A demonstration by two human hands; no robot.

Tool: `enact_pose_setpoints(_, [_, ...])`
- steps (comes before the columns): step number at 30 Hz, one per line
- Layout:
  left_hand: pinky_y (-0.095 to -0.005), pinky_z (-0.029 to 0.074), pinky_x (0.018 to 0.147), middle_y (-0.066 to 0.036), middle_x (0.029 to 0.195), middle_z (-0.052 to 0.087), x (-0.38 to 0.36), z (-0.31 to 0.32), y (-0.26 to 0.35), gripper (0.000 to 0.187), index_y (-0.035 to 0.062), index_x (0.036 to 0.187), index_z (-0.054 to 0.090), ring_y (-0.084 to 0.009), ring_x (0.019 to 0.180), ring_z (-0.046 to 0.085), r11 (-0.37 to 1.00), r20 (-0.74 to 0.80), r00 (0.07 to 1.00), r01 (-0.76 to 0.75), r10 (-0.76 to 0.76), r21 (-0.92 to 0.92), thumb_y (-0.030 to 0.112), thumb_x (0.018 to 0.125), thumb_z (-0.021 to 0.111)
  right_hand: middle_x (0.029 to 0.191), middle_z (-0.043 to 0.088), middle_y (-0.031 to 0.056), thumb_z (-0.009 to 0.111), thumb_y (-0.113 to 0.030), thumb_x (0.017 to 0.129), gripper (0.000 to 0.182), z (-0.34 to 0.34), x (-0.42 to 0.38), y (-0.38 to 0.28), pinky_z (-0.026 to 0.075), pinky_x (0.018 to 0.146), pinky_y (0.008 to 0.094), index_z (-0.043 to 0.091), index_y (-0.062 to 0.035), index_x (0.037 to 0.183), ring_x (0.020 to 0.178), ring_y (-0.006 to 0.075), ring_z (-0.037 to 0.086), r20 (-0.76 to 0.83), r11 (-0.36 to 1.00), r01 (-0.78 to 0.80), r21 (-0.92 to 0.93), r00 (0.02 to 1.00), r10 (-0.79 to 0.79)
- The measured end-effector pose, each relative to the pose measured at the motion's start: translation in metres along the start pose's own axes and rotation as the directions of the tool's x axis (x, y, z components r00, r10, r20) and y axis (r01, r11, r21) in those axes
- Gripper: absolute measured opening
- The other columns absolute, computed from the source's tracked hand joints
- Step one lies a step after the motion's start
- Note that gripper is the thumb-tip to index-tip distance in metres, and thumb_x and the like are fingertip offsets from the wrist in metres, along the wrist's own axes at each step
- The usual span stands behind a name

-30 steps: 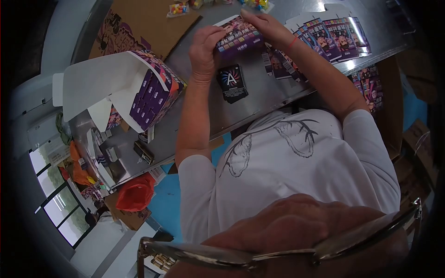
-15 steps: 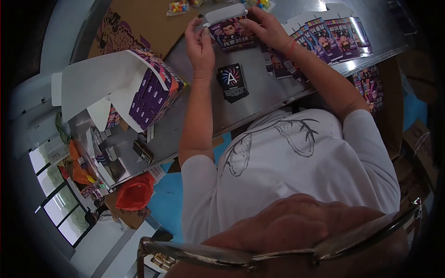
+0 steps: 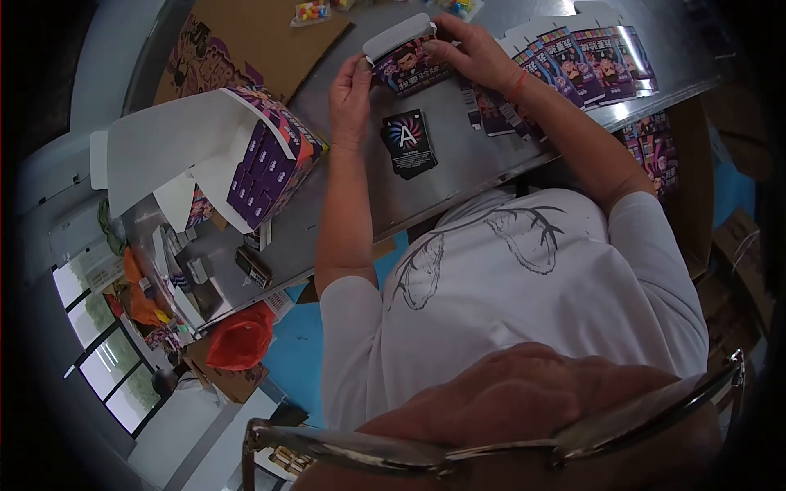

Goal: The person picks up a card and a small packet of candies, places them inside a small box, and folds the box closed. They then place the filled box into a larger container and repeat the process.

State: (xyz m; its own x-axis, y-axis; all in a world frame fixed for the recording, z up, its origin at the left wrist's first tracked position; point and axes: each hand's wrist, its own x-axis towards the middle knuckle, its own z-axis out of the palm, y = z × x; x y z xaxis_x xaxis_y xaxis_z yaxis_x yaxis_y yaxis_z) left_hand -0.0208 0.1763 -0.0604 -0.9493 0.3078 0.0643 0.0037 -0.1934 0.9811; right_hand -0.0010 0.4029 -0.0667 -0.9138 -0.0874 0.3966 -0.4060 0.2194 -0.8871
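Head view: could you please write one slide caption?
Left hand and right hand hold an open printed carton near a stack of black cards.

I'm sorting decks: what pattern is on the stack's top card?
Head view shows the top card black, with a white A over a multicoloured burst.

A head-worn camera looks down, near the metal table (image 3: 471, 155)

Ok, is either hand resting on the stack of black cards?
No: the left hand and right hand are at the small box, while the black cards lie apart on the table.
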Motion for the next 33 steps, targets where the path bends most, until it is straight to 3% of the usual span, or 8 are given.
enact_pose_setpoints(6, [-0.0209, 0.045, 0.068, 0.000, 0.085, 0.061, 0.008, 0.000, 0.013, 0.026, 0.0007, 0.108, 0.060, -0.0054, 0.074, 0.054, 0.995, -0.029, 0.999, 0.040, -0.038, 0.092, 0.022, 0.092, 0.059, 0.087, 0.064, 0.0098, 0.059, -0.024, 0.091, 0.031, 0.000, -0.002, -0.007, 0.050, 0.071, 0.0305, 0.055, -0.0034, 0.113, 0.077, 0.0163, 0.061, 0.023, 0.999, -0.034, -0.029, 0.999, 0.035])
enact_pose_setpoints(8, [-0.0223, 0.045, 0.063, -0.001, 0.079, 0.060, 0.011, 0.001, 0.022, 0.022, 0.0003, 0.106, 0.059, -0.0064, 0.070, 0.055, 0.965, -0.047, 0.998, 0.059, -0.049, 0.256, 0.018, 0.092, 0.057, 0.085, 0.063, 0.0081, 0.057, -0.026, 0.093, 0.030, 0.002, -0.005, -0.012, 0.049, 0.070, 0.0292, 0.055, -0.0028, 0.112, 0.077, 0.0149, 0.060, 0.032, 0.995, -0.080, 0.065, 0.996, 0.078])
enact_pose_setpoints(10, [-0.0219, 0.043, 0.060, -0.001, 0.077, 0.059, 0.012, 0.003, 0.022, 0.022, -0.0001, 0.106, 0.058, -0.0064, 0.068, 0.054, 0.967, -0.056, 0.997, 0.057, -0.045, 0.247, 0.017, 0.092, 0.057, 0.083, 0.063, 0.0063, 0.054, -0.027, 0.094, 0.031, 0.000, -0.006, -0.012, 0.049, 0.070, 0.0278, 0.056, -0.0023, 0.111, 0.076, 0.0135, 0.059, 0.042, 0.980, -0.123, 0.158, 0.992, 0.118])
enact_pose_setpoints(15, [-0.0218, 0.044, 0.057, -0.001, 0.076, 0.058, 0.007, 0.011, 0.022, 0.021, 0.0000, 0.105, 0.058, -0.0074, 0.066, 0.054, 0.982, -0.030, 0.997, 0.071, -0.067, 0.175, 0.016, 0.093, 0.056, 0.082, 0.061, 0.0030, 0.050, -0.034, 0.095, 0.036, -0.007, -0.005, -0.015, 0.047, 0.070, 0.0246, 0.061, -0.0006, 0.104, 0.077, 0.0090, 0.056, -0.013, 0.989, -0.146, 0.018, 0.989, 0.146])
enact_pose_setpoints(17, [-0.0210, 0.046, 0.059, -0.002, 0.078, 0.060, 0.004, 0.012, 0.017, 0.023, -0.0014, 0.105, 0.059, -0.0068, 0.063, 0.054, 0.998, -0.023, 1.000, 0.006, -0.005, 0.066, 0.018, 0.093, 0.056, 0.082, 0.061, 0.0025, 0.052, -0.034, 0.094, 0.036, -0.006, -0.003, -0.018, 0.046, 0.071, 0.0243, 0.061, -0.0010, 0.104, 0.078, 0.0084, 0.056, -0.017, 0.989, -0.140, 0.052, 0.990, 0.141])
enact_pose_setpoints(28, [-0.0215, 0.046, 0.058, -0.002, 0.082, 0.059, 0.003, 0.013, 0.026, 0.017, -0.0005, 0.099, 0.058, -0.0069, 0.065, 0.053, 0.990, 0.021, 0.997, 0.075, -0.078, 0.116, 0.013, 0.090, 0.059, 0.085, 0.061, 0.0008, 0.057, -0.032, 0.091, 0.035, -0.006, -0.002, -0.020, 0.045, 0.072, 0.0223, 0.061, -0.0015, 0.106, 0.079, 0.0065, 0.054, 0.024, 0.974, -0.173, 0.149, 0.985, 0.171])
enact_pose_setpoints(31, [-0.0216, 0.046, 0.057, -0.002, 0.082, 0.058, 0.003, 0.012, 0.029, 0.015, -0.0007, 0.098, 0.058, -0.0070, 0.064, 0.053, 0.987, 0.024, 0.995, 0.094, -0.098, 0.133, 0.011, 0.089, 0.058, 0.082, 0.060, 0.0009, 0.057, -0.030, 0.090, 0.033, -0.010, 0.001, -0.024, 0.043, 0.069, 0.0224, 0.061, -0.0006, 0.106, 0.076, 0.0065, 0.052, 0.095, 0.968, -0.195, 0.160, 0.979, 0.181])
enact_pose_setpoints(33, [-0.0217, 0.046, 0.056, -0.003, 0.082, 0.058, 0.004, 0.012, 0.031, 0.015, -0.0008, 0.098, 0.058, -0.0071, 0.064, 0.053, 0.985, 0.030, 0.994, 0.098, -0.103, 0.144, 0.010, 0.088, 0.058, 0.080, 0.058, 0.0011, 0.057, -0.027, 0.088, 0.033, -0.014, 0.005, -0.031, 0.042, 0.066, 0.0231, 0.059, 0.0005, 0.106, 0.074, 0.0067, 0.051, 0.189, 0.961, -0.277, 0.027, 0.945, 0.267])
